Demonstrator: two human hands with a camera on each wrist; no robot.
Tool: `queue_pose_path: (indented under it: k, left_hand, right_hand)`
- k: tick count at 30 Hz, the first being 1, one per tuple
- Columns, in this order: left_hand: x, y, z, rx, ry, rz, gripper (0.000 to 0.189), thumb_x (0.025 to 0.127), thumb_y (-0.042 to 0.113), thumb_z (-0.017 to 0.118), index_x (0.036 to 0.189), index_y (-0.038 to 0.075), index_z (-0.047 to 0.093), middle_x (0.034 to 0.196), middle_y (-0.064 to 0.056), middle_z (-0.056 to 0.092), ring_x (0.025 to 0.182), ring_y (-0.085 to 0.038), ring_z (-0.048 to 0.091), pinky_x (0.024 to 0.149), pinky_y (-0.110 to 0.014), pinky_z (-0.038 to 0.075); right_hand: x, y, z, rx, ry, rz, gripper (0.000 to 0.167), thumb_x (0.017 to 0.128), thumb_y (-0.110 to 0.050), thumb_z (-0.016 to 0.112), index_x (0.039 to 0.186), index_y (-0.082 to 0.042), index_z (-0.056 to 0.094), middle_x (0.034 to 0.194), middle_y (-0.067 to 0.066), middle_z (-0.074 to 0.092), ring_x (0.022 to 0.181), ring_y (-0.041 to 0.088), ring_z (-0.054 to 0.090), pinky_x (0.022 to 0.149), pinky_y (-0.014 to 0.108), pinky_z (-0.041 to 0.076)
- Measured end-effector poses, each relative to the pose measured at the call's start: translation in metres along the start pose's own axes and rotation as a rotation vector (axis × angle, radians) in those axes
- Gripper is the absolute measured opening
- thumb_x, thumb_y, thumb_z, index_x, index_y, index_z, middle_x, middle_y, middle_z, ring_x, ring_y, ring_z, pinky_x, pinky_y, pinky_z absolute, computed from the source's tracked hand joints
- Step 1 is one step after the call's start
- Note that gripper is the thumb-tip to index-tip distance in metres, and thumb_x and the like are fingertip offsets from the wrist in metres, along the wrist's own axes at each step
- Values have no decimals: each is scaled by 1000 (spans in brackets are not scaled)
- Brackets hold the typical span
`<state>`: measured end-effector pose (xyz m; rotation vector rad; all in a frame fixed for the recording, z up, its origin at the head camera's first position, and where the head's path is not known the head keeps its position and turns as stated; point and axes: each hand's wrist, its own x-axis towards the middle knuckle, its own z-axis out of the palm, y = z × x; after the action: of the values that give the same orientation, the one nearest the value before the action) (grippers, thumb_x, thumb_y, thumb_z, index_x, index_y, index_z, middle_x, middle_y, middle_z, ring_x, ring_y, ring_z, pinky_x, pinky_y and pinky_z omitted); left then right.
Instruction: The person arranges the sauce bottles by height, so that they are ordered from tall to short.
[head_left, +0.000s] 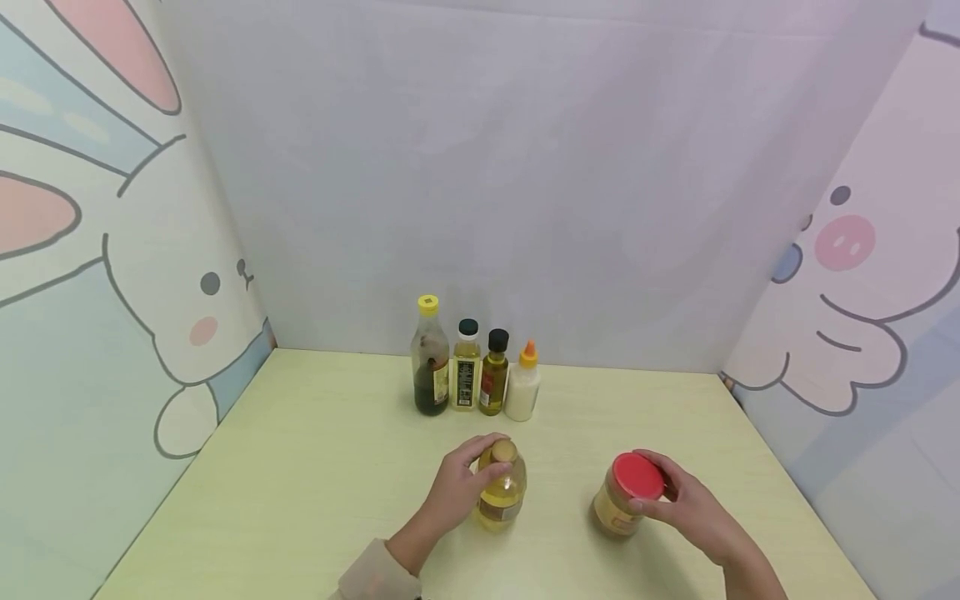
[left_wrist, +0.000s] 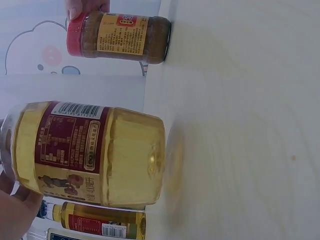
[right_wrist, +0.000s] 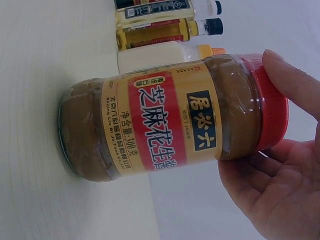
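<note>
My left hand [head_left: 454, 485] grips a bottle of yellow cooking oil [head_left: 498, 504] near its neck, fingers and thumb on either side of the cap. In the left wrist view the oil bottle [left_wrist: 132, 155] stands out large, with a dark red label and a barcode. To the right, my right hand [head_left: 693, 508] holds a jar of sesame peanut butter [head_left: 617, 506] around its red lid [head_left: 637, 477]. The jar [right_wrist: 165, 117] leans a little in the right wrist view. Whether either base touches the table cannot be told.
Behind the hands stand a yellow-capped bottle of dark sauce [head_left: 431, 367], a black-capped pale oil bottle [head_left: 466, 367], a darker oil bottle [head_left: 493, 375] and a white squeeze bottle [head_left: 522, 390] with an orange nozzle. Cloth walls enclose the pale table [head_left: 322, 467].
</note>
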<state>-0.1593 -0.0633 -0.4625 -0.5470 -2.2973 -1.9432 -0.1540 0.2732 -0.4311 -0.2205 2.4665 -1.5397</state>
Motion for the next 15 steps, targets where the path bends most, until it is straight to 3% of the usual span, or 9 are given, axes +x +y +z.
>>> queue_pose_path:
  k: [7,15]
  left_hand:
    - [5,3,1,14,3,-11,36,93,19,67,128,8,62,130,-8,59,124,-30,51,101,-51,41]
    - [9,5,5,-27,-6,-25,36,93,20,68,127,12,63,128,-4,60,123,-27,51,101,-51,41]
  right_hand:
    - [0,0,0,-3,-1,0,74,85,-17,77,144,2,36,139,24,43,130,47,38,88,29,50]
    - [-1,0,0,-4,1,0,74,84,-17,77,144,2,36,139,24,44,129,47,38,89,33,51]
